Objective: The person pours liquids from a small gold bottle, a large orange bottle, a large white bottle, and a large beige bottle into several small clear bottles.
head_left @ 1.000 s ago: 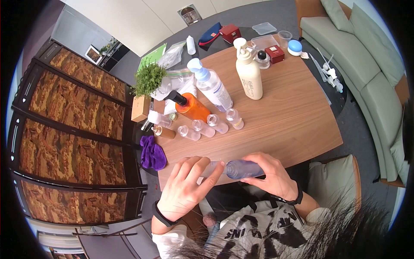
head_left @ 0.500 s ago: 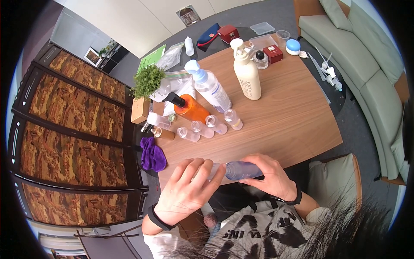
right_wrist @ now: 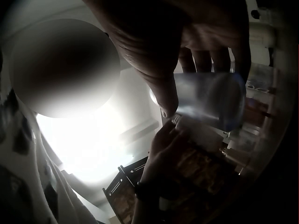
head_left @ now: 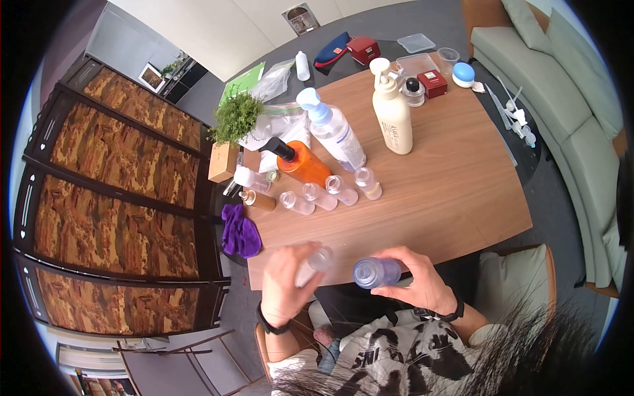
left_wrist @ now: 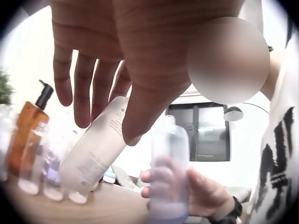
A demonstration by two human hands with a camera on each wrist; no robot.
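A blue translucent bottle [head_left: 375, 271] is gripped by the right hand [head_left: 416, 280], fingers and thumb curled round its body, at the near edge of the wooden table [head_left: 456, 191] just in front of the person's chest; in the right wrist view the same bottle [right_wrist: 210, 100] is seen wrapped between thumb and fingers. A small clear cap [head_left: 320, 259] is held in the left hand [head_left: 284, 280], just beside the blue bottle's open mouth but apart from it; the motion blur there leaves the exact grip of the fingers hard to read, though they are curled about the cap. In the left wrist view the left hand's fingers [left_wrist: 84, 84] are seen hanging loosely above the blue bottle [left_wrist: 169, 172]. Farther up the table a row of small clear bottles [head_left: 330, 191] is lined in front of an orange pump bottle [head_left: 300, 162], with a blue-capped clear bottle [head_left: 330, 129] and a cream pump bottle [head_left: 393, 119] behind. A purple cloth [head_left: 239, 231] is draped at the table's left edge, and a small potted plant [head_left: 231, 129] is set near the far left corner.
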